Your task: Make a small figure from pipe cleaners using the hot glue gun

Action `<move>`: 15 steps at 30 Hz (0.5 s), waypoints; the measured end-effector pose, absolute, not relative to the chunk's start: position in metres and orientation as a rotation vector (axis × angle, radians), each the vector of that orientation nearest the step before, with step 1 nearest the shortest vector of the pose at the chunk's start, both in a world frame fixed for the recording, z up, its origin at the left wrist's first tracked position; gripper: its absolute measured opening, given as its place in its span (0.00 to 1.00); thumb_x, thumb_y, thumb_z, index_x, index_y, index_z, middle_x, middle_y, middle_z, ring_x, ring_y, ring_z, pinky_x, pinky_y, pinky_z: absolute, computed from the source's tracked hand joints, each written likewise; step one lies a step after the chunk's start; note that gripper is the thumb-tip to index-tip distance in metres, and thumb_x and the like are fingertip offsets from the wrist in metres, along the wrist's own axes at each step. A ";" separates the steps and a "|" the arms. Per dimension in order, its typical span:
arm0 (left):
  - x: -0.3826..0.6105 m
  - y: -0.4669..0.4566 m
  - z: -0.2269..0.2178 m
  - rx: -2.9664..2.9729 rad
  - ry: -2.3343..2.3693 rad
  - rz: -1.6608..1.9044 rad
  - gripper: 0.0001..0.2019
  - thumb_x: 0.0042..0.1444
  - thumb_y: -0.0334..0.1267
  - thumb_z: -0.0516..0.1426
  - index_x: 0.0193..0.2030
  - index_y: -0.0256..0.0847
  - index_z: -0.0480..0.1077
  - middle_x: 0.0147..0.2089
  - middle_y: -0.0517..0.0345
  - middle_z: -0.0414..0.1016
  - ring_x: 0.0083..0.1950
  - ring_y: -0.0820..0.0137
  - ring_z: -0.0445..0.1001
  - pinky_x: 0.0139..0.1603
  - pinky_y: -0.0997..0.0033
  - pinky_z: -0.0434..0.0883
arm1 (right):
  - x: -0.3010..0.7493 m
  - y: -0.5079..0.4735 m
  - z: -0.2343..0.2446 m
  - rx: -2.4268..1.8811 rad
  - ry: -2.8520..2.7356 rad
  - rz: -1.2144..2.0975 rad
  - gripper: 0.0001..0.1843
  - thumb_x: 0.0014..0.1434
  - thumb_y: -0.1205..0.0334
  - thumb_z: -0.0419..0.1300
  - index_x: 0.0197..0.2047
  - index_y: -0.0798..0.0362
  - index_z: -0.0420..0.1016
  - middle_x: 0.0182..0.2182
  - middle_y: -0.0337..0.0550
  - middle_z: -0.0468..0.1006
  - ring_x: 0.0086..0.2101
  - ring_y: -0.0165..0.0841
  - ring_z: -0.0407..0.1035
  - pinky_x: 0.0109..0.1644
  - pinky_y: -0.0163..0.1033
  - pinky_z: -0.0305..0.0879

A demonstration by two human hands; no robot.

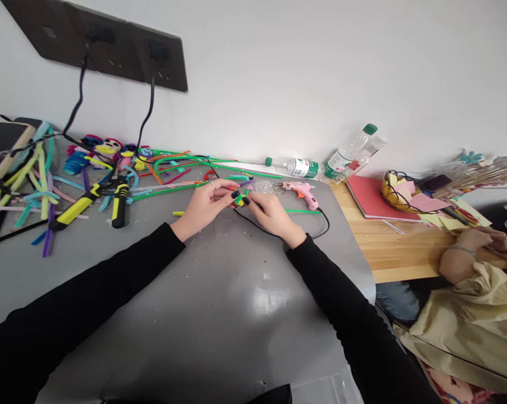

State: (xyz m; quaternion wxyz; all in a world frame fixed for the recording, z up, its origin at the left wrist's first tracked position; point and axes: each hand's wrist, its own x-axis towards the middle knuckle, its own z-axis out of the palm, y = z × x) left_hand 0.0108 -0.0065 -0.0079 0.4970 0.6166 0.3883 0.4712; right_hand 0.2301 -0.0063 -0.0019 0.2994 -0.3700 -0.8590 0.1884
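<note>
My left hand (203, 206) and my right hand (271, 213) meet over the grey table (220, 303), both in black sleeves. Together they pinch a small green and yellow pipe-cleaner piece (239, 198) between the fingertips. A ring shows on a finger of my left hand. Just behind my right hand lies a pink glue gun (300, 192), and its black cord (316, 227) loops under my right wrist. A long green pipe cleaner (169, 191) runs along the table behind my left hand.
Yellow-handled pliers (119, 201) and several coloured pipe cleaners (38, 185) lie at the left. Plastic bottles (295, 166) rest against the wall. A red notebook (369, 197) and paper scraps sit on the wooden table (400, 252), where another person's hands (472, 252) rest.
</note>
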 end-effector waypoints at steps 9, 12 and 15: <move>0.010 -0.006 -0.006 1.491 0.949 1.135 0.30 0.54 0.65 0.67 0.50 0.40 0.78 0.43 0.48 0.85 0.37 0.60 0.84 0.44 0.57 0.83 | 0.229 -0.007 -0.001 -0.971 -2.286 0.511 0.14 0.75 0.61 0.49 0.36 0.50 0.67 0.28 0.38 0.69 0.30 0.32 0.62 0.38 0.37 0.57; 0.010 -0.005 -0.006 1.462 0.935 1.107 0.29 0.53 0.65 0.68 0.48 0.40 0.79 0.45 0.47 0.85 0.38 0.60 0.84 0.44 0.57 0.83 | 0.230 -0.006 -0.001 -0.960 -2.281 0.509 0.14 0.75 0.61 0.48 0.35 0.50 0.66 0.28 0.39 0.69 0.30 0.32 0.62 0.38 0.37 0.57; 0.011 -0.004 -0.008 1.404 0.910 1.100 0.29 0.51 0.64 0.69 0.46 0.40 0.80 0.48 0.46 0.85 0.43 0.58 0.84 0.43 0.59 0.83 | 0.230 -0.006 -0.003 -0.968 -2.283 0.513 0.15 0.75 0.60 0.48 0.36 0.51 0.68 0.29 0.40 0.70 0.31 0.33 0.63 0.39 0.37 0.58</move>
